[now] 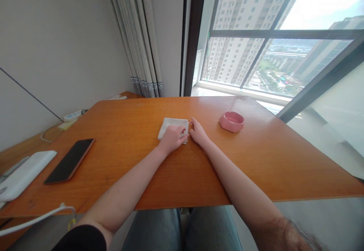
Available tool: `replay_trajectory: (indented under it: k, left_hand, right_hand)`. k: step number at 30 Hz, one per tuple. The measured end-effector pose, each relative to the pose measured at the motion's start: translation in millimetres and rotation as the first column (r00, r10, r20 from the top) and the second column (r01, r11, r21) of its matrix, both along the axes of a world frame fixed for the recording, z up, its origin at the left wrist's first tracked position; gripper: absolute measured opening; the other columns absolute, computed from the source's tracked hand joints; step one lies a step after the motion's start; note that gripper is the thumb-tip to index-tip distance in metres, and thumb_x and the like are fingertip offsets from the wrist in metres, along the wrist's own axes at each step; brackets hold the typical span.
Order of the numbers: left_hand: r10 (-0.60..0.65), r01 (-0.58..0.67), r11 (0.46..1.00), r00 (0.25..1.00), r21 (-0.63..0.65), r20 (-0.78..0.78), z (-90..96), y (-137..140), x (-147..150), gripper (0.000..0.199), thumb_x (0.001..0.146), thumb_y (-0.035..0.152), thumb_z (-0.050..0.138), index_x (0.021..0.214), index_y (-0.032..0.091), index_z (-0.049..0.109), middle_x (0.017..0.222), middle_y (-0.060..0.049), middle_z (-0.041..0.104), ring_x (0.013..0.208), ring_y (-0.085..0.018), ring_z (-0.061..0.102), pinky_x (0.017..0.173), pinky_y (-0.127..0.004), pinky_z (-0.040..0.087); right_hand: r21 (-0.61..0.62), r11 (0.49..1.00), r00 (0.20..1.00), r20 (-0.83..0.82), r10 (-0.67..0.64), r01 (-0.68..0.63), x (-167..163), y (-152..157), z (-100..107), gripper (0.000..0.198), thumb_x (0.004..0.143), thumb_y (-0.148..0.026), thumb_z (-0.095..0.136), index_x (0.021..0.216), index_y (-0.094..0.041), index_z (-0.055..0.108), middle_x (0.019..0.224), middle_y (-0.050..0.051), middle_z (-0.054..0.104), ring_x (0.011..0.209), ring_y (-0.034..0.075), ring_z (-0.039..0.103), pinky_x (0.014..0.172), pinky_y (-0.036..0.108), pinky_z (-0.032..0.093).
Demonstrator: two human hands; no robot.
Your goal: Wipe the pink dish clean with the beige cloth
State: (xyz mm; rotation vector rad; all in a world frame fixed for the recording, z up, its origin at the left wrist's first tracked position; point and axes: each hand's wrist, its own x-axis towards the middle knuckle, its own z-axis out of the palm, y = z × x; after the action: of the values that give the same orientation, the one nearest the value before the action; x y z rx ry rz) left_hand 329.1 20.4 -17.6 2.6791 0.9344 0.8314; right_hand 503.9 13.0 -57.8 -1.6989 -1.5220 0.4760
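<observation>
Pressing down on a folded white cloth (173,127) mid-table, the left hand (172,138) lies flat over its near right part, fingers loosely together — looks like it's pinning it. Right hand (198,132) touches the cloth's right edge, fingers narrow, gripping nothing I can see. Pink ashtray (231,121) sits well to the right — looks empty. Phone (69,160) lies far left.

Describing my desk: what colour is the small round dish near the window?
Pink dish, clearest in the head view.
</observation>
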Motion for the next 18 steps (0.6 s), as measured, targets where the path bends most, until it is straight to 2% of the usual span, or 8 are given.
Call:
replay_trajectory:
  k: [3,5,7,9,11,13,16,18]
  left_hand:
    - [0.178,-0.181,0.983,0.978,0.023,0.105,2.0,22.2,-22.0,0.029,0.091,0.038,0.04,0.099,0.018,0.059,0.102,-0.009,0.067,0.101,-0.023,0.059,0.096,-0.041,0.041]
    - [0.281,-0.277,0.959,0.956,-0.06,0.082,-4.0,37.4,-33.5,0.035,0.092,0.036,0.038,0.115,0.017,0.057,0.126,-0.013,0.059,0.121,-0.026,0.05,0.105,-0.046,0.034]
    - [0.303,-0.304,0.935,0.952,-0.186,-0.033,-13.6,44.5,-35.8,0.044,0.09,0.038,0.042,0.128,0.017,0.051,0.142,-0.016,0.045,0.135,-0.03,0.037,0.11,-0.054,0.026]
    - [0.224,-0.239,0.923,0.971,-0.301,-0.085,-22.7,40.2,-27.9,0.048,0.092,0.039,0.039,0.134,0.018,0.046,0.147,-0.017,0.039,0.139,-0.03,0.031,0.11,-0.057,0.023]
    - [0.104,-0.108,0.929,0.994,-0.353,-0.031,-28.4,27.4,-14.7,0.047,0.095,0.037,0.03,0.138,0.02,0.042,0.148,-0.014,0.04,0.14,-0.026,0.031,0.111,-0.055,0.024]
    - [0.037,-0.039,0.941,0.999,-0.337,-0.011,-30.3,13.6,-3.6,0.046,0.095,0.034,0.029,0.139,0.022,0.04,0.148,-0.013,0.04,0.14,-0.024,0.03,0.112,-0.055,0.024]
    - [0.072,-0.095,0.956,0.993,-0.277,-0.092,-28.6,5.5,-0.5,0.047,0.093,0.034,0.035,0.137,0.018,0.043,0.149,-0.015,0.037,0.141,-0.026,0.029,0.114,-0.054,0.02]
    - [0.084,-0.11,0.958,0.99,-0.264,-0.109,-26.5,9.0,-5.8,0.044,0.093,0.034,0.036,0.132,0.016,0.048,0.146,-0.015,0.041,0.138,-0.024,0.035,0.114,-0.048,0.024]
  right_hand:
    - [0.019,0.999,0.999,0.001,-0.033,0.033,0.0,-2.7,5.4,0.063,0.074,-0.007,0.04,0.137,-0.011,0.04,0.132,0.015,0.054,0.125,0.023,0.048,0.11,0.041,0.034]
    - [0.076,0.997,0.998,0.057,-0.028,0.024,-3.9,-8.2,14.9,0.053,0.082,-0.014,0.039,0.134,-0.011,0.045,0.133,0.016,0.053,0.127,0.023,0.046,0.11,0.041,0.033]
    - [0.147,0.989,0.991,0.135,0.011,-0.031,-12.6,-15.8,26.7,0.044,0.089,-0.023,0.038,0.13,-0.013,0.05,0.133,0.015,0.052,0.127,0.023,0.045,0.111,0.04,0.033]
    - [0.165,0.98,0.974,0.215,0.073,-0.11,-25.4,-24.3,36.6,0.043,0.092,-0.031,0.038,0.129,-0.015,0.052,0.135,0.014,0.051,0.128,0.023,0.044,0.11,0.04,0.033]
    - [0.102,0.985,0.955,0.278,0.105,-0.138,-39.0,-32.8,40.8,0.045,0.094,-0.035,0.035,0.133,-0.017,0.049,0.139,0.013,0.048,0.13,0.024,0.042,0.11,0.042,0.032]
    - [-0.033,0.997,0.941,0.33,0.077,-0.07,-48.6,-41.3,38.9,0.048,0.096,-0.038,0.033,0.138,-0.018,0.043,0.144,0.015,0.043,0.135,0.028,0.037,0.11,0.049,0.028]
    - [-0.22,0.972,0.899,0.438,0.02,0.086,-46.8,-56.9,30.2,0.056,0.094,-0.044,0.036,0.143,-0.018,0.037,0.151,0.017,0.032,0.14,0.038,0.025,0.109,0.062,0.018]
    - [-0.268,0.956,0.862,0.506,0.034,0.119,-33.4,-71.1,25.6,0.06,0.091,-0.044,0.041,0.144,-0.017,0.035,0.154,0.016,0.025,0.141,0.042,0.018,0.109,0.066,0.013]
